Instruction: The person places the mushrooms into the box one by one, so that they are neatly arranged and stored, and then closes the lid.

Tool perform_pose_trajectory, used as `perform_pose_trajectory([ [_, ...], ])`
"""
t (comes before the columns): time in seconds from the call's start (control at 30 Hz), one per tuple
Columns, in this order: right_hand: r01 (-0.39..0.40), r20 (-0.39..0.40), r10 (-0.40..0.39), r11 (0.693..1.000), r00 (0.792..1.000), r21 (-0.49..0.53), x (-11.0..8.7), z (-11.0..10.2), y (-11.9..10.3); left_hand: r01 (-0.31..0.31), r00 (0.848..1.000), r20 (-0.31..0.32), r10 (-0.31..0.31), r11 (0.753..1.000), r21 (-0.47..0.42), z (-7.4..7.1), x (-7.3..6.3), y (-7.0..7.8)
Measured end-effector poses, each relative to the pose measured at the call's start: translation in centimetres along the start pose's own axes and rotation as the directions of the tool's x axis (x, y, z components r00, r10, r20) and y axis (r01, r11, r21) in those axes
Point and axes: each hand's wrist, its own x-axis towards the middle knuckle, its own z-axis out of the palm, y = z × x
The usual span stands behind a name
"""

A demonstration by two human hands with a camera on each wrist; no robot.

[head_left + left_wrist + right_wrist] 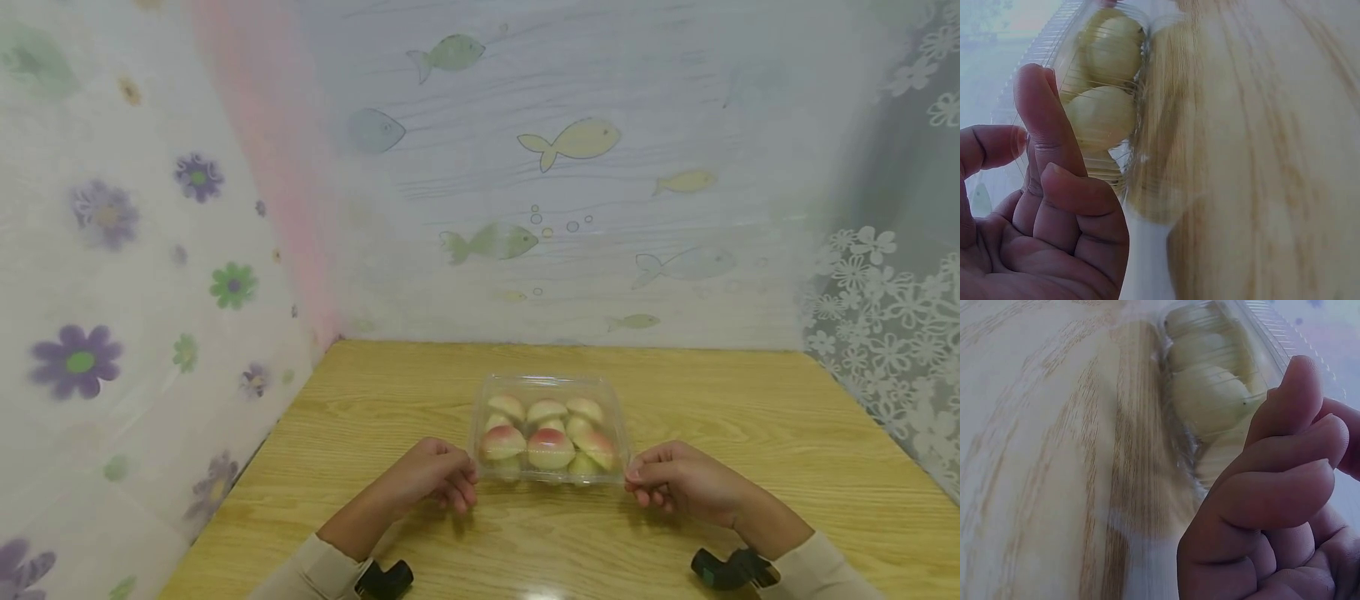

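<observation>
A clear plastic box (pixel 551 479) with a ridged rim is in the middle of the head view, between my two hands. Through its lid show several mushroom-shaped pieces (pixel 551 448), cream with pink-red tops. My left hand (pixel 438 477) pinches the box's near left corner between thumb and index finger, the other fingers bent below. At the near right corner, my right hand (pixel 675 479) pinches the rim in the same way. Both wrist views show rounded pale pieces (pixel 1100 115) behind the clear side wall. Whether the box's underside touches the table cannot be told.
A wood-grain table (pixel 360 400) lies under the box and hands. Behind it stands a pale sheet with printed fish (pixel 570 140). Flower-printed sheets (pixel 105 250) close off the left and right sides. Black wrist devices (pixel 384 578) sit at both sleeves.
</observation>
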Motion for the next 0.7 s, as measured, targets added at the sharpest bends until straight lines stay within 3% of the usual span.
perform_pose_trajectory([
  [0.7, 0.004, -0.004, -0.004, 1.0, 1.0, -0.012, 0.05, 0.01, 0.05, -0.018, 1.0, 0.011, 0.018, 1.0, 0.01, -0.11, 0.05, -0.16],
])
